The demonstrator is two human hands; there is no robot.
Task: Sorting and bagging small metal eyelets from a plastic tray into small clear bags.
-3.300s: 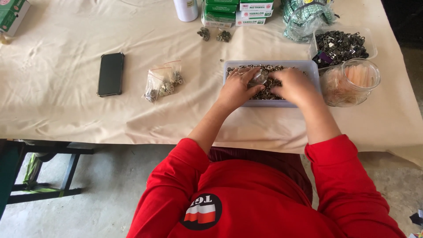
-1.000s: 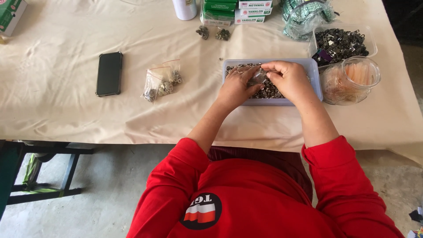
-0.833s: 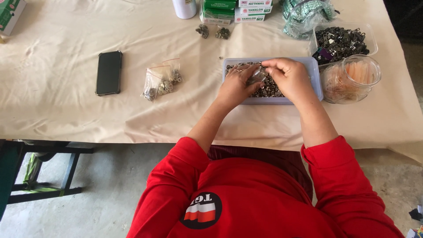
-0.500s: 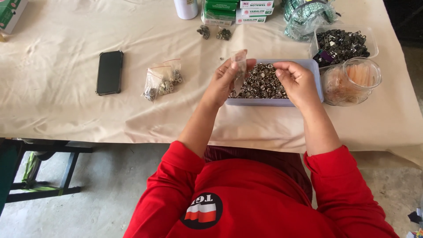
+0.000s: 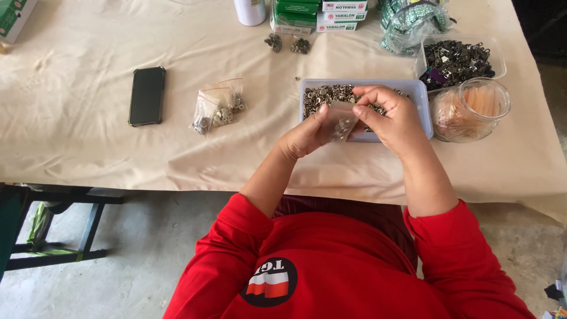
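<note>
**Together, both hands pinch one small clear bag**

Just above the near rim of the tray, the left hand [image 5: 307, 134] and the right hand [image 5: 393, 118] meet on a small clear plastic bag [image 5: 341, 121]. The left thumb and fingers pinch its left edge; the right fingertips [image 5: 358, 110] nip the top right corner, the other fingers curled. Whether the bag's mouth is open cannot be told.

Under the hands lies a pale lavender tray [image 5: 423, 112] filled with small metal fasteners [image 5: 323, 95]. Just right of it stands a round clear tub [image 5: 471, 110] with orange-tinted contents, and behind that a clear box of dark metal parts [image 5: 458, 58]. Left of the tray, well apart, lie filled little bags [image 5: 217, 109] on the beige cloth [image 5: 88, 159], and farther left a black phone [image 5: 147, 95]. At the far edge sit green boxes [image 5: 319, 15], a white bottle [image 5: 250, 10] and two small clusters of metal pieces [image 5: 287, 44].
</note>
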